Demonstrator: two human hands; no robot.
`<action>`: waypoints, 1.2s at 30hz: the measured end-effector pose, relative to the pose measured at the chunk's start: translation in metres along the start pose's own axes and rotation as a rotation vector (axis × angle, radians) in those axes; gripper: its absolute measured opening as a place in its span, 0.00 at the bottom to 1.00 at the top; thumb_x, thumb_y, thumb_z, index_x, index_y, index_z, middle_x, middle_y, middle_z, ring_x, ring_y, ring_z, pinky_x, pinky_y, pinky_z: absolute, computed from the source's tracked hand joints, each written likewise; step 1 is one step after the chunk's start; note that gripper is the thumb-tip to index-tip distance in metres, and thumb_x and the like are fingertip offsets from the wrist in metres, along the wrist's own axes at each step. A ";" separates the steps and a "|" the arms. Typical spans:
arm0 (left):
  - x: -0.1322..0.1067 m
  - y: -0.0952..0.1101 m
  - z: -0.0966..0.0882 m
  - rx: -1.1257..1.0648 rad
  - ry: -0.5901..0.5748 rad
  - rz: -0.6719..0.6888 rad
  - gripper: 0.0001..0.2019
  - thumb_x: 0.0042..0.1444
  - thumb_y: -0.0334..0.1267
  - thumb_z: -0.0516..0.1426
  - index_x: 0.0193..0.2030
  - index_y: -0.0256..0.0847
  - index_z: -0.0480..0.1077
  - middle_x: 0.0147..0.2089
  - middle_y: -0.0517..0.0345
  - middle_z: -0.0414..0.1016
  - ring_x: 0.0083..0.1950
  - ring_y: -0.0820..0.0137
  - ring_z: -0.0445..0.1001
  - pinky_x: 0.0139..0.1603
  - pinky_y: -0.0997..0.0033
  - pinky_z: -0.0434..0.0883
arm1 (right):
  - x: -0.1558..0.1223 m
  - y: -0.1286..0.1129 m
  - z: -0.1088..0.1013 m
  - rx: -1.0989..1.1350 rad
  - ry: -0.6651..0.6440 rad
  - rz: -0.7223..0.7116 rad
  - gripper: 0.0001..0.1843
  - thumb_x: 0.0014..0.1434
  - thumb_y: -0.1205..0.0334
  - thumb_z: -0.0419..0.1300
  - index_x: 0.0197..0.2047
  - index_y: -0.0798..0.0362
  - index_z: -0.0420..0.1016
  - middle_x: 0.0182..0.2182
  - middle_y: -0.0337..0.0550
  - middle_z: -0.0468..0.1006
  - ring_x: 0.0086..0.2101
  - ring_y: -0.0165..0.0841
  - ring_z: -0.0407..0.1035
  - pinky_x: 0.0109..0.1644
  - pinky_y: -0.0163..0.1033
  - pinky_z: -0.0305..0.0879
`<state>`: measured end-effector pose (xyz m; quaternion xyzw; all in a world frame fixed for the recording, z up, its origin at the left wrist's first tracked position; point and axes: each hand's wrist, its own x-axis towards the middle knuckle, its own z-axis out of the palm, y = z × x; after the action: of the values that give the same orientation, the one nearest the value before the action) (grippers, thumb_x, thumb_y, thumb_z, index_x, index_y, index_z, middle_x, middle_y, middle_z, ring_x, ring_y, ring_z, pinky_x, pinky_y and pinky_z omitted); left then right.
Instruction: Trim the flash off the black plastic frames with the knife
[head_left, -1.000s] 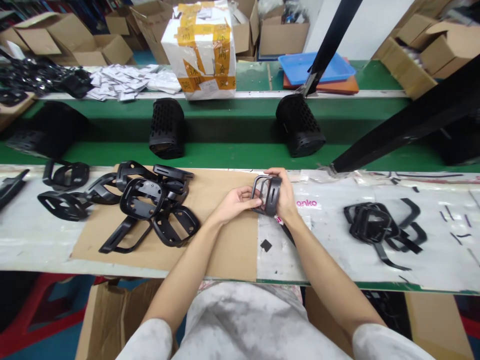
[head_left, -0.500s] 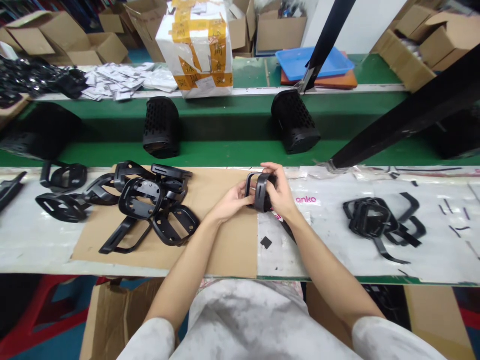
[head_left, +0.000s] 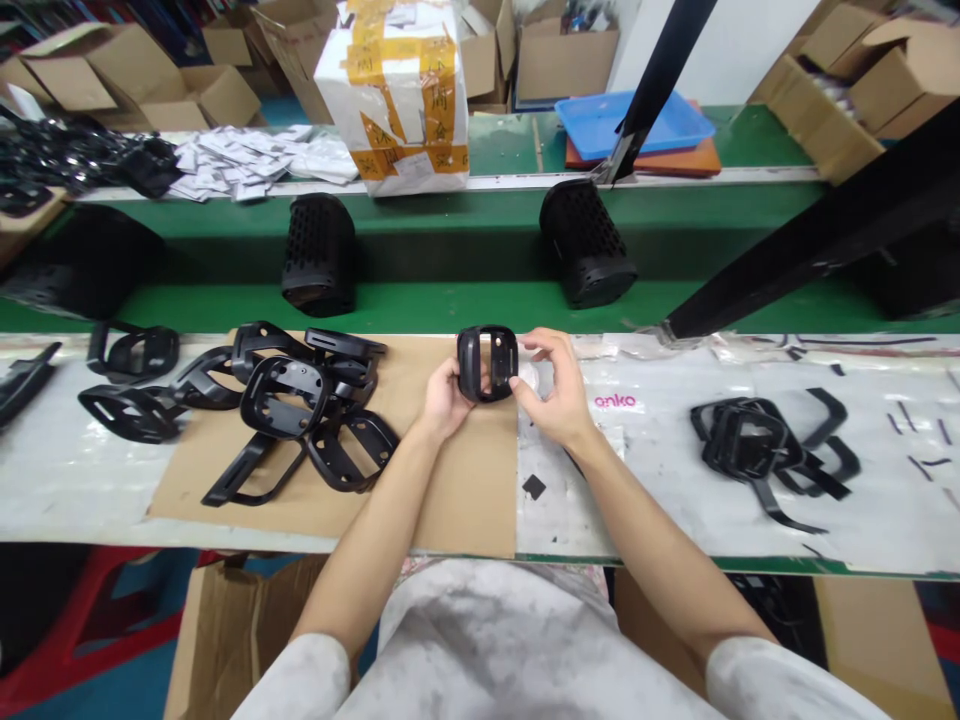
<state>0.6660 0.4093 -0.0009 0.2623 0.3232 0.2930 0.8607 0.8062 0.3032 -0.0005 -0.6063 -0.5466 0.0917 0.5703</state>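
A black plastic frame [head_left: 487, 362] with a rounded square opening stands upright between my hands, above a sheet of brown cardboard [head_left: 457, 490]. My left hand [head_left: 444, 398] grips its left side from below. My right hand [head_left: 551, 390] pinches its right edge with thumb and fingers. A heap of similar black frames [head_left: 300, 410] lies to the left on the cardboard. Another small pile of black frames and trimmed strips [head_left: 765, 450] lies to the right on a white sheet.
A green conveyor belt [head_left: 450, 300] behind the bench carries two black perforated housings [head_left: 319, 255] [head_left: 587, 243]. Beyond it are a taped white box [head_left: 397, 90], cardboard boxes, a blue tray [head_left: 637, 122] and white packets. A black slanted bar [head_left: 810, 240] crosses at right.
The frame has been turned between my hands so its opening faces me, and it has shifted slightly left. My right hand's grip has moved to the frame's right edge.
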 end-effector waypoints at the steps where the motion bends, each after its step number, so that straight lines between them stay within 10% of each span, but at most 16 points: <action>1: 0.000 0.002 0.001 -0.026 0.014 0.001 0.02 0.54 0.34 0.58 0.33 0.40 0.69 0.22 0.64 0.63 0.22 0.74 0.64 0.26 0.74 0.66 | 0.000 -0.003 0.000 -0.016 -0.026 -0.018 0.16 0.62 0.62 0.65 0.53 0.45 0.77 0.50 0.49 0.75 0.51 0.48 0.72 0.56 0.57 0.73; 7: 0.002 0.004 0.001 -0.073 0.061 0.034 0.03 0.55 0.36 0.58 0.33 0.39 0.72 0.23 0.63 0.66 0.24 0.74 0.67 0.28 0.76 0.67 | -0.005 -0.008 0.005 -0.054 -0.283 -0.120 0.15 0.63 0.68 0.63 0.50 0.44 0.84 0.47 0.48 0.77 0.48 0.46 0.70 0.52 0.56 0.74; 19: 0.005 0.010 -0.002 -0.035 0.048 0.042 0.25 0.61 0.64 0.63 0.36 0.40 0.72 0.25 0.62 0.70 0.24 0.72 0.69 0.29 0.72 0.70 | -0.005 -0.001 0.003 -0.031 -0.343 -0.112 0.17 0.58 0.73 0.61 0.45 0.45 0.82 0.44 0.46 0.79 0.47 0.45 0.72 0.52 0.56 0.75; 27: 0.004 0.012 -0.005 -0.195 0.095 -0.088 0.21 0.73 0.50 0.54 0.30 0.40 0.68 0.24 0.61 0.67 0.23 0.72 0.66 0.29 0.71 0.69 | -0.003 0.008 0.002 0.032 -0.248 -0.052 0.16 0.55 0.75 0.59 0.41 0.46 0.79 0.41 0.44 0.80 0.46 0.44 0.75 0.53 0.54 0.74; 36: -0.004 0.013 0.002 -0.186 -0.009 -0.043 0.25 0.74 0.52 0.51 0.26 0.41 0.63 0.23 0.62 0.56 0.22 0.74 0.60 0.26 0.73 0.65 | -0.003 0.009 -0.003 0.104 -0.246 -0.028 0.31 0.65 0.54 0.66 0.70 0.45 0.69 0.65 0.56 0.69 0.66 0.54 0.65 0.63 0.61 0.72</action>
<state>0.6601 0.4151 0.0108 0.1753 0.2963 0.3019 0.8890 0.8120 0.3012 -0.0081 -0.5525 -0.6153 0.1854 0.5309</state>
